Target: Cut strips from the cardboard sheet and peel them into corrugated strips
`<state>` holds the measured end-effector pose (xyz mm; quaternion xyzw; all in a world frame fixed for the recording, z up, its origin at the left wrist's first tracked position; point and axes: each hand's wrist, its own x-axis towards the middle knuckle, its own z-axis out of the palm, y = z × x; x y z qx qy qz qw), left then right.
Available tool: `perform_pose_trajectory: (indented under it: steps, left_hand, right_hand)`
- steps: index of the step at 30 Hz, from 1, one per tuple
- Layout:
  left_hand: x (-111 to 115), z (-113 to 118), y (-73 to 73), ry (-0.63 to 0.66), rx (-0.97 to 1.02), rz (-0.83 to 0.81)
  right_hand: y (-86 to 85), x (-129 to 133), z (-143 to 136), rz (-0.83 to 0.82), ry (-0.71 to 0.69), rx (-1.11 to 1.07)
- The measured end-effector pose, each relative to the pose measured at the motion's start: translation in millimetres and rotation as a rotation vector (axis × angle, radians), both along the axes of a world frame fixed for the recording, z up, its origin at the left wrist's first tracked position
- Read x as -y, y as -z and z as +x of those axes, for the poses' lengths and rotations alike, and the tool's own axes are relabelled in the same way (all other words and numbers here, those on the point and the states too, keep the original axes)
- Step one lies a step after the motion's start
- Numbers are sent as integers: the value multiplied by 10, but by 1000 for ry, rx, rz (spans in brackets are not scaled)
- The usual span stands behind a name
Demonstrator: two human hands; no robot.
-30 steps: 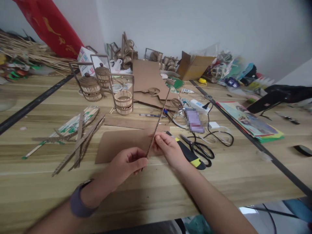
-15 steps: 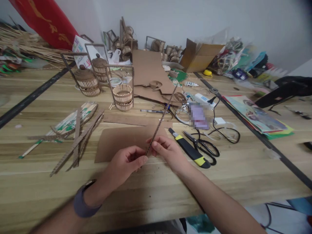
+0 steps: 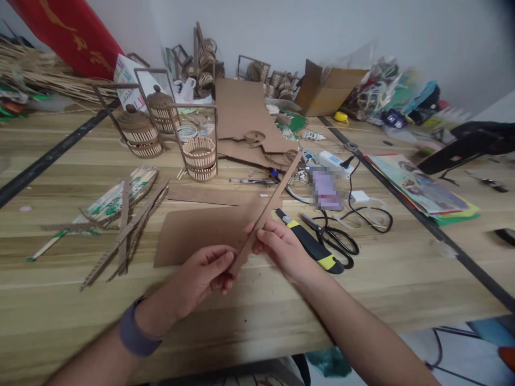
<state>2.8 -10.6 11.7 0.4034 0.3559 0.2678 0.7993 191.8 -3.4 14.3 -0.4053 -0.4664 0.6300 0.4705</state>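
Between my two hands slants a narrow brown cardboard strip [image 3: 269, 206], its far end pointing up and away to the right. My left hand [image 3: 215, 267] pinches its near end between thumb and fingers. Farther up the strip, my right hand [image 3: 277, 244] is closed on its edge. Beneath them lies a flat cardboard piece [image 3: 181, 236]. A black and yellow utility knife [image 3: 308, 244] and black-handled scissors [image 3: 332, 236] rest just right of my right hand. To the left, several cut cardboard strips [image 3: 124, 236] lie crossed beside a packet of sticks [image 3: 120, 198].
Small stick-sided baskets with tall handles [image 3: 199, 158] stand at the back left. A large cardboard sheet [image 3: 241, 107] and an open cardboard box [image 3: 332, 88] are behind. A phone [image 3: 325, 187], cables and a pen [image 3: 252, 181] lie ahead; papers [image 3: 414, 185] are at the right.
The strip has turned from edge-on so that its flat brown face shows. My left hand has shifted slightly left and rolled. Both hands still hold the strip.
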Motion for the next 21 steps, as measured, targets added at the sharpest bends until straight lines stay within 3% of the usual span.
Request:
perform_pose_trajectory:
  steps: [11, 15, 18, 21]
  left_hand:
    - [40, -7, 40, 102, 102, -177]
    - [9, -13, 15, 65, 109, -128]
    - [-25, -25, -14, -19, 102, -61]
    - [-33, -29, -18, -96, 104, -42]
  right_hand:
    - [29, 39, 25, 5, -120, -9]
    - [20, 41, -5, 41, -62, 148]
    - [10, 79, -38, 216, 105, 416]
    - [-25, 161, -57, 542, 115, 586]
